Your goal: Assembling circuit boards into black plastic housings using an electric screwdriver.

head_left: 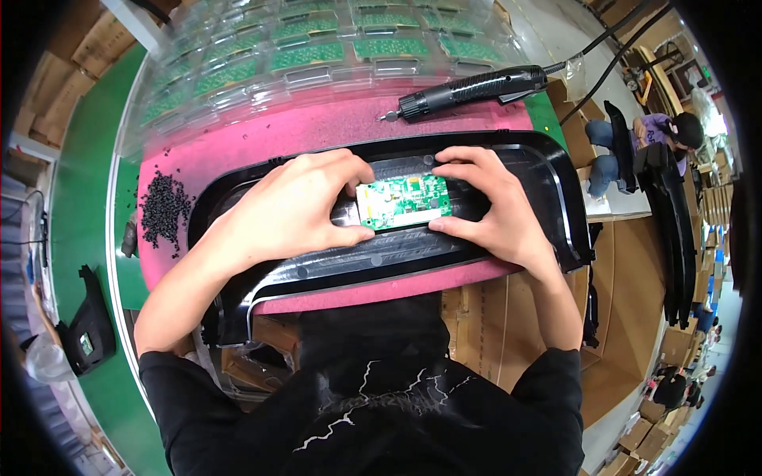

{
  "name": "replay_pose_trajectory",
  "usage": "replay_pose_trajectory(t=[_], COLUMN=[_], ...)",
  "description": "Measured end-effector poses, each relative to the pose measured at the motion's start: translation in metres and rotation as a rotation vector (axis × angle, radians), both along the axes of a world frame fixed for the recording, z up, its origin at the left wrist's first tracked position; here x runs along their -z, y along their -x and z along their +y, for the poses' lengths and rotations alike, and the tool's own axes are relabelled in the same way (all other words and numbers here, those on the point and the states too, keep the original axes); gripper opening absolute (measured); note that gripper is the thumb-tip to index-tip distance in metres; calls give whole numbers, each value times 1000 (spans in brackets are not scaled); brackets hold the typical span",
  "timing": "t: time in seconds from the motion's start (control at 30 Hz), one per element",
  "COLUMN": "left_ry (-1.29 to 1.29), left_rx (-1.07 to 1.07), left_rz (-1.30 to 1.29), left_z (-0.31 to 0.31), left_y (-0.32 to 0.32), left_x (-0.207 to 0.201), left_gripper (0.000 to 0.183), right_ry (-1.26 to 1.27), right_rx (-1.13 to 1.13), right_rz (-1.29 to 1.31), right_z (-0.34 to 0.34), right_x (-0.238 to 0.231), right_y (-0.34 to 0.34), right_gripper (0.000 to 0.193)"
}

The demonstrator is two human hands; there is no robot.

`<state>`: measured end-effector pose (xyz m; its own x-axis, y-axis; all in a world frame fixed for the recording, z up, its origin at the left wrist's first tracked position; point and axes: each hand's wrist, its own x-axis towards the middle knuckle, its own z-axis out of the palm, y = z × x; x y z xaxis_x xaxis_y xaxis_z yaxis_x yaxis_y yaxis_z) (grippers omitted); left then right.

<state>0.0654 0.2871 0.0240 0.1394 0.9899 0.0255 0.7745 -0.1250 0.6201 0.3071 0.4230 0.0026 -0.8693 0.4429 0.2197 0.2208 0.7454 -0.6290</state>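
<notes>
The step in hand looked to be the placing of a green circuit board [409,198] in the middle of a long black shell [341,268], which lay on a pink mat [262,127] over the worktop [87,198]. The next move seemed to call for a level, even hold at both ends, with fingertips kept to the edges and off the components.

The board sat between the two grips, its long side running left to right. The left grip [298,202] was partly closed about its left end, thumb at the near corner and fingers at the far one. The right grip [504,210] spanned the right end likewise, thumb near, fingers far, parted by about the board's depth. Whether the board rested on the shell's floor or was held just above it could not be told.

Beyond the shell lay a black power screwdriver [476,89]; to the left, a heap of small black pieces [164,208].
</notes>
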Motion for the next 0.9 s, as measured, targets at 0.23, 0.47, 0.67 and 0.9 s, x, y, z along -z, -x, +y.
replay_pose_trajectory(t=[0.23,0.47,0.67,0.9], left_ry=[109,121,57,-170], left_rx=[-20,-3,9,35], left_rz=[86,72,90,212], left_z=[3,5,1,-9], left_y=[3,5,7,4], left_x=[4,8,12,-2], left_gripper=[51,51,53,49], right_ry=[-31,-47,-50,-36], right_rx=[4,-3,-11,13], right_rz=[-29,-36,-37,-46], right_z=[0,0,-3,-9], right_x=[8,8,7,1], right_y=[4,5,7,11], right_gripper=[56,54,56,68])
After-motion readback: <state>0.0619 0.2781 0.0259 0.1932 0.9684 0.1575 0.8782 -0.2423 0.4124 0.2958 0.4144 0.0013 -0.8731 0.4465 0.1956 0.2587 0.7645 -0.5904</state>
